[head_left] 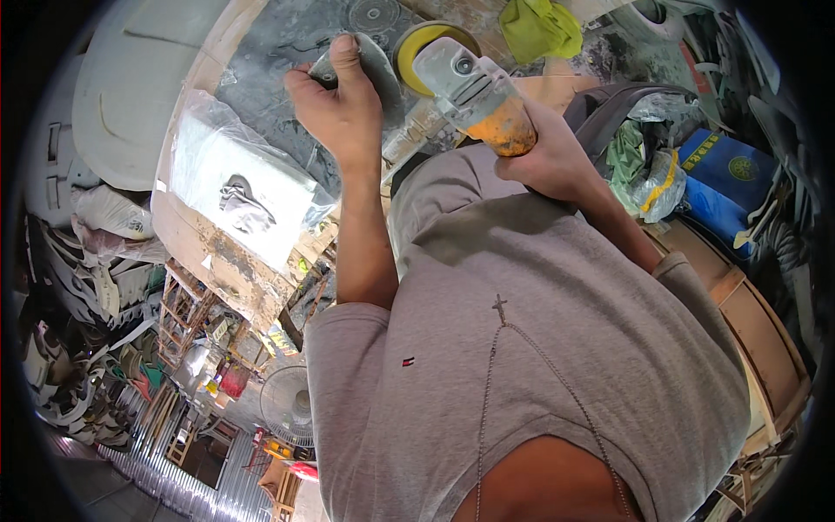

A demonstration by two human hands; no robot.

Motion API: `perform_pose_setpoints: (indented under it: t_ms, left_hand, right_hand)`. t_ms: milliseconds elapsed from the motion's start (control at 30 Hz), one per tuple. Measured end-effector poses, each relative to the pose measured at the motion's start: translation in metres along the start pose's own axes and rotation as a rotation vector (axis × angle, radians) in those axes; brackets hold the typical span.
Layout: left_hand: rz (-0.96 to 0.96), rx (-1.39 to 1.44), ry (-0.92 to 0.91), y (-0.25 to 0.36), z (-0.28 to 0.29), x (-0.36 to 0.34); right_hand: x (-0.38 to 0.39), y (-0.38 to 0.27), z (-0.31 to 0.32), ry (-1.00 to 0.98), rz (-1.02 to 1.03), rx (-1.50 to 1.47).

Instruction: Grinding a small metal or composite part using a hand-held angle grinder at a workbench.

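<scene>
My left hand (346,117) grips a grey, rounded, plate-like piece (381,80), its thumb pressed along the near side. What the piece is I cannot make out. Wrapped round the orange body of an angle grinder (500,122) is my right hand (552,157). The grinder's grey head points up and left, toward the left hand. Just behind that head shows a yellow round pad with a dark rim (424,45), partly covered by it. The grey piece and the pad are close together; whether they touch cannot be seen.
The dusty worktop (270,65) carries a dark disc (374,15) and a plastic-wrapped white sheet (252,204). A yellow-green cloth (541,30) lies at the far side. Right of me are a black bag (600,109) and a blue box (726,170). A fan (287,400) stands lower left.
</scene>
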State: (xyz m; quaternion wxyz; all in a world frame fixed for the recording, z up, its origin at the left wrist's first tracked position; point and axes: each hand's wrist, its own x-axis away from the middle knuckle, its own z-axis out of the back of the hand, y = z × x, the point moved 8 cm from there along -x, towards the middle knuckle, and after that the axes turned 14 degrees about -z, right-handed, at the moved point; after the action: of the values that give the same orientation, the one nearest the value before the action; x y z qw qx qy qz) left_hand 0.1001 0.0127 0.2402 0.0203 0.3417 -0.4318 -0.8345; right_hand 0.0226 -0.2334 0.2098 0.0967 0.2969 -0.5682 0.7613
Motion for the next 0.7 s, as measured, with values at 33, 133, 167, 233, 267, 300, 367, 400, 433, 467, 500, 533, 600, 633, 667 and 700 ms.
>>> perform_pose_setpoints:
  t_ms: [33,133,167,233,267,300,367,400,433,467,500,533,600,633,667,700]
  left_hand:
    - [-0.035,-0.043,-0.014,0.002,0.0,0.0]
    - [0.097,0.036,-0.007,0.001,0.001,0.002]
    - [0.097,0.037,-0.008,0.001,0.0,0.002]
    - [0.01,-0.026,0.014,0.006,0.002,0.0]
    - [0.01,-0.026,0.013,0.005,0.002,0.001]
    - [-0.031,-0.054,-0.005,0.005,0.001,0.001]
    - [-0.072,-0.081,-0.025,0.011,0.001,0.0]
    - [0.013,-0.06,-0.023,0.011,0.003,0.001]
    - [0.098,-0.038,-0.021,0.008,0.004,0.003]
    - [0.099,-0.042,-0.019,0.005,0.005,0.003]
    - [0.068,-0.009,0.019,0.002,0.008,0.002]
    - [0.037,0.023,0.056,0.0,0.011,0.002]
    - [0.031,-0.007,0.043,0.0,0.009,0.002]
    - [0.023,-0.039,0.03,0.0,0.008,0.003]
    - [0.024,-0.037,0.028,0.0,0.006,0.003]
    - [0.029,-0.016,0.02,-0.002,0.004,0.004]
  right_hand:
    - [0.001,-0.002,0.001,0.013,0.002,-0.011]
    - [0.002,0.0,0.004,0.02,-0.005,-0.02]
    - [0.002,0.001,0.004,0.014,-0.011,-0.019]
    - [0.001,-0.002,0.002,0.012,0.012,0.008]
    - [0.0,-0.004,0.001,0.01,0.035,0.034]
    - [-0.002,-0.003,0.0,0.011,0.035,0.034]
    - [-0.005,0.002,0.001,0.047,-0.001,0.045]
    - [-0.005,0.003,0.003,0.048,-0.002,0.044]
    - [-0.005,0.004,0.005,0.057,-0.005,0.034]
    - [-0.005,0.004,0.006,0.06,-0.004,0.026]
    - [-0.004,0.001,0.006,0.056,-0.003,0.026]
    - [-0.003,-0.003,0.007,0.032,-0.003,0.005]
    - [-0.003,-0.003,0.008,0.015,-0.007,-0.015]
    - [-0.004,-0.001,0.007,0.018,0.01,0.016]
    - [-0.005,0.001,0.006,0.021,0.027,0.046]
    - [-0.005,0.003,0.005,0.023,0.026,0.046]
